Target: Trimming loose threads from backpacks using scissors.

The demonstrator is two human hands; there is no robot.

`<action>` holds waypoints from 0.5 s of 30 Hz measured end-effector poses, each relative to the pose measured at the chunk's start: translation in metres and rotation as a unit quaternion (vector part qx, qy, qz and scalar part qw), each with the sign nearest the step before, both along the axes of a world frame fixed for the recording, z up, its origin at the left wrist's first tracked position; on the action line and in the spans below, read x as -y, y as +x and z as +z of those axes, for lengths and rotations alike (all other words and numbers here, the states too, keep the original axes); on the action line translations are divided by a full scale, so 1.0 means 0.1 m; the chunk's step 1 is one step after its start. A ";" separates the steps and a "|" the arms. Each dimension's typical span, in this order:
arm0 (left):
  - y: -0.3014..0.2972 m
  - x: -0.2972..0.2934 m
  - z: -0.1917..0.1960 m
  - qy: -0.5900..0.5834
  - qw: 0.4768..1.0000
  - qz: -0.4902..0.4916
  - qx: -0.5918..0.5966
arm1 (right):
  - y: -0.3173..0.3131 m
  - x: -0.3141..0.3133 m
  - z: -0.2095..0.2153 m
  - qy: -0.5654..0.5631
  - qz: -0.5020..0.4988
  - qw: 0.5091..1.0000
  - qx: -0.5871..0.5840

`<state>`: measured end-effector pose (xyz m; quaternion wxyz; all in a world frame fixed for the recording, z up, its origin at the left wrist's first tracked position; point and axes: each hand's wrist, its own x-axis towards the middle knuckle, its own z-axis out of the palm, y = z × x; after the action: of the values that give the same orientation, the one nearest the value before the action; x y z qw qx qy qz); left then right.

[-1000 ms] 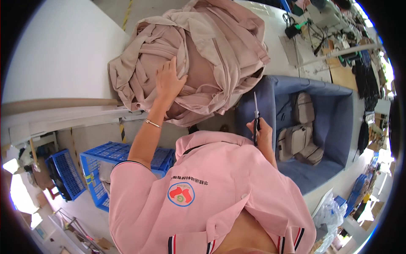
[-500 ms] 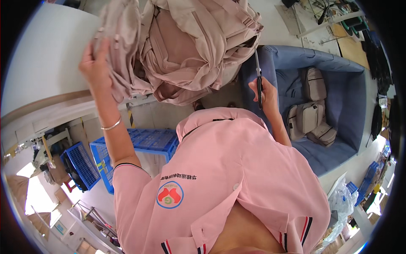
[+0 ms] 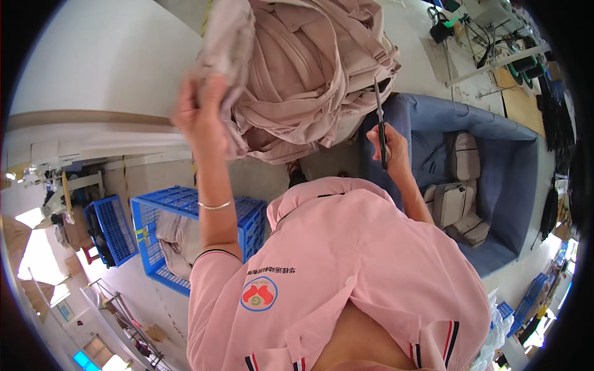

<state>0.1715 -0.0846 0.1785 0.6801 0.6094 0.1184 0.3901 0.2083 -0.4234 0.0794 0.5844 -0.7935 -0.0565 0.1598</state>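
A heap of dusty-pink fabric backpacks (image 3: pixel 297 80) with straps and buckles fills the top middle. At its left side my left hand (image 3: pixel 207 114) is closed on a crumpled backpack (image 3: pixel 230 52) of the same fabric; hand and cloth are smeared by motion. My right hand (image 3: pixel 395 148), to the right of the heap, is wrapped round a pair of scissors (image 3: pixel 382 139) with dark handles. Their metal blades point away from me, with the tip near the heap's right edge. Whether the tip touches the fabric I cannot tell.
A blue padded bin (image 3: pixel 526 185) on the right holds several finished-looking beige bags (image 3: pixel 451 201). At lower left stands a blue plastic crate (image 3: pixel 167 278) with folded pink cloth (image 3: pixel 176 241) inside. A white tabletop (image 3: pixel 111 68) stretches across the upper left; thread spools (image 3: pixel 526 65) sit at upper right.
My left hand has swung to the right with the backpack, closer to the heap. The right hand still grips the scissors. The view has shifted, and cloth in the crate now shows.
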 end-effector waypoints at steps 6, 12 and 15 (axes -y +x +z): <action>-0.41 0.21 1.20 -0.062 0.985 0.077 0.141 | -0.05 -0.07 -0.11 0.072 -0.029 0.997 -0.028; -0.63 0.25 0.27 0.307 0.899 0.277 -0.147 | -0.09 -0.26 0.10 0.219 -0.041 0.974 -0.026; -0.78 0.52 -0.70 0.003 0.988 0.103 -0.117 | -0.14 -0.35 0.17 0.297 -0.059 0.950 -0.072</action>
<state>0.0935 -0.1369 0.1089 0.6155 0.6376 0.2582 0.3848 0.1941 -0.3879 0.0967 0.8048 -0.5719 -0.0124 0.1584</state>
